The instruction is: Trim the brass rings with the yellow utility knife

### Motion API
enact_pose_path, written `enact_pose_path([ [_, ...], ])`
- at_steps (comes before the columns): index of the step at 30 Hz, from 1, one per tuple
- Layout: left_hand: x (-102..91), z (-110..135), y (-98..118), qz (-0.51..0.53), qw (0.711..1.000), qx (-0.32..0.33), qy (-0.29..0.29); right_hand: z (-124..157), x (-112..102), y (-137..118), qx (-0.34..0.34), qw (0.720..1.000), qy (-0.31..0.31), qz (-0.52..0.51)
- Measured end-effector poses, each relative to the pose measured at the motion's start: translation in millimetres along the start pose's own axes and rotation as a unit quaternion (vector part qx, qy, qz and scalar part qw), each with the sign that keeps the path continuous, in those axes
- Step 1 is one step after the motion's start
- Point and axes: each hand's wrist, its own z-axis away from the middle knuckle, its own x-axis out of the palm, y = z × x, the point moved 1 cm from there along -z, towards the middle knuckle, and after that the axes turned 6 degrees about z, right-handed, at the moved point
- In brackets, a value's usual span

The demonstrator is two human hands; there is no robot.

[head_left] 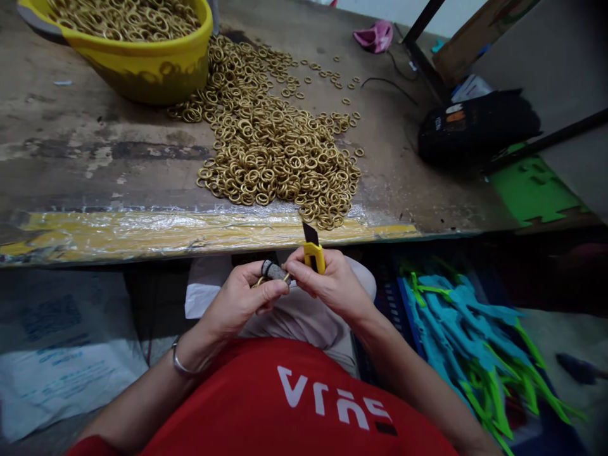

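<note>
My left hand (244, 294) is closed in front of my lap, pinching a gold-coloured ring (259, 282) between thumb and fingers. A grey sleeve (275, 271) with dark bands covers one of its fingertips. Close beside it, my right hand (330, 282) is wrapped round a yellow utility knife (314, 258), its dark blade pointing up and away from me. The right fingertips meet the left ones near the sleeve, where a bit of gold shows; what exactly they touch there is partly hidden. Beyond the hands, a large heap of gold rings (280, 152) spreads over the worktable (118, 171).
A yellow basin (142, 76) full of rings stands at the back left. Yellow tape (142, 231) covers the table's front edge. Right of my legs, a blue crate (413, 316) holds turquoise and green pieces (470, 323). A black bag (477, 123) lies at the right.
</note>
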Motion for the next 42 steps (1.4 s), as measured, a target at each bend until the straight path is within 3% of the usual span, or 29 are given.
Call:
enact_pose_path([
  [3, -1.5, 1.2, 0.5, -0.021, 1.0, 0.008, 0.008, 1.1, 0.5, 2.3, -0.012, 1.0, 0.013, 0.017],
  [6, -2.9, 2.5, -0.5, -0.027, 0.999, 0.032, 0.024, 6.1, -2.6, 4.0, -0.081, 0.987, 0.051, 0.132],
  [9, -3.7, 2.8, -2.3, -0.022, 0.998, 0.053, 0.041, 15.8, -4.9, 5.2, -0.162, 0.933, 0.057, 0.315],
  [11, -2.9, 2.8, -2.6, -0.019, 0.997, 0.064, 0.045, 22.0, -4.2, 6.8, -0.176, 0.894, 0.046, 0.409],
  [15, 1.0, 4.5, -0.1, -0.041, 0.995, 0.083, 0.043, 27.9, -0.6, 9.3, -0.149, 0.841, 0.057, 0.518],
  [24, -1.5, 5.8, -3.0, -0.126, 0.983, 0.117, 0.057, 19.2, 5.1, 6.5, -0.106, 0.803, 0.051, 0.584],
  [27, 1.4, 14.1, 8.8, -0.172, 0.973, 0.141, 0.057, 5.1, -7.3, 12.2, -0.026, 0.772, 0.063, 0.632],
  [29, 2.7, 20.3, 18.0, -0.229, 0.959, 0.162, 0.033, -5.4, -22.8, 17.5, 0.038, 0.744, 0.101, 0.659],
  [32, -5.4, 19.4, 15.9, -0.313, 0.938, 0.147, 0.001, -19.5, -44.2, 22.1, 0.013, 0.749, 0.16, 0.643],
  [34, -19.3, 11.0, 0.7, -0.374, 0.919, 0.122, 0.039, -27.8, -51.8, 22.8, -0.03, 0.76, 0.179, 0.625],
  [37, -43.8, -3.5, -30.1, -0.479, 0.862, 0.096, 0.132, -40.2, -53.0, 22.5, -0.058, 0.767, 0.172, 0.616],
  [40, -58.0, -10.8, -49.9, -0.576, 0.801, 0.068, 0.146, -52.7, -48.2, 21.8, -0.054, 0.759, 0.159, 0.629],
  [42, -58.7, -11.6, -51.7, -0.622, 0.769, 0.064, 0.132, -61.1, -44.9, 21.4, -0.044, 0.739, 0.145, 0.656],
])
